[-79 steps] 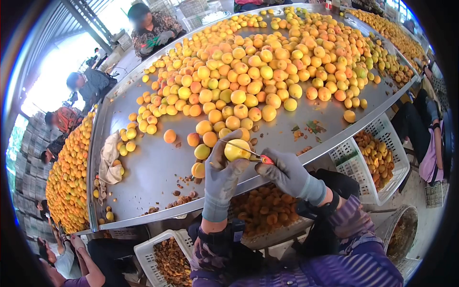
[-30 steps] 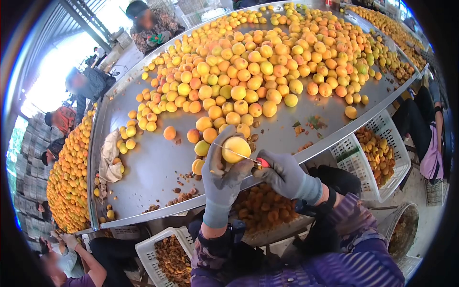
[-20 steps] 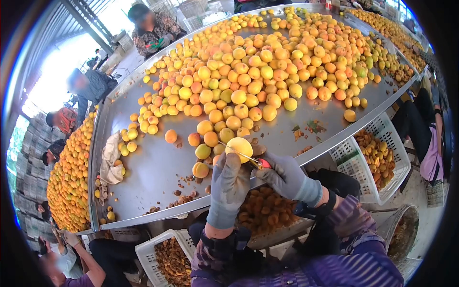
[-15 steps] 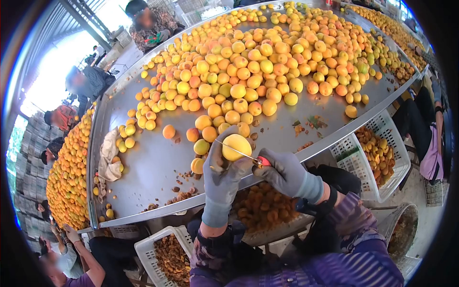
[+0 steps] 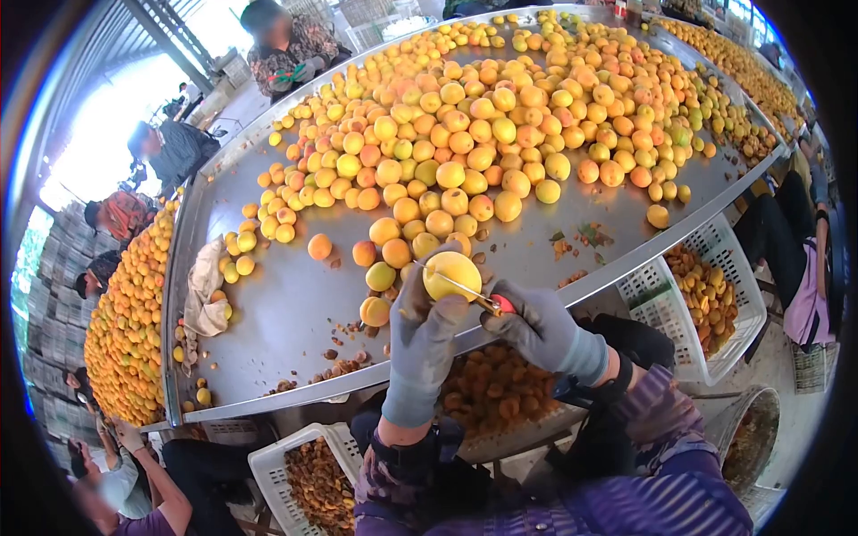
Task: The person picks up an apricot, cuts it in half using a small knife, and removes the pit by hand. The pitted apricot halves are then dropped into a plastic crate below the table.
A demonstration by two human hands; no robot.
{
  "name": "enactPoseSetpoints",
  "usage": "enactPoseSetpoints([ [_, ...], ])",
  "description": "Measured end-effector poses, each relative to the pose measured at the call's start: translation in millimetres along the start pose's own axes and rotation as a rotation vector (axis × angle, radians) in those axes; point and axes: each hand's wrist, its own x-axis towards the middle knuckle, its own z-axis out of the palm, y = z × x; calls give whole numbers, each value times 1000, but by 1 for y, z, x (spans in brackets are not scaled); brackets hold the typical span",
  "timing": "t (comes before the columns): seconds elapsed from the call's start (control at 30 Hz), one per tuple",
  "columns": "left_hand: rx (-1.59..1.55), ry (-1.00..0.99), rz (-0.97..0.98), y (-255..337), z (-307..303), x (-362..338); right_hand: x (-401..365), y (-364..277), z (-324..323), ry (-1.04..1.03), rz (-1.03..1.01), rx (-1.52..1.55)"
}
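My left hand, in a grey glove, is wrapped round a yellow apricot above the table's near edge. Closed round the red handle of a small knife is my right hand, also gloved. The thin blade lies across the face of the apricot, pointing up and left. Just beyond my hands, a large heap of apricots spreads over the metal table.
White crates of cut fruit stand below the edge, one at the right and one at the left. A beige cloth lies on the table's left. Co-workers sit around, one across the table.
Both hands have shifted slightly right with the apricot and knife, and the fruit's face is turned a little. The whole view has also moved slightly.
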Motion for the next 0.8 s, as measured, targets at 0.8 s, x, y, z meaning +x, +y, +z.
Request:
enactPoseSetpoints([
  [0.8,181,162,96,4,7,0,1,8,5,32,4,-291],
])
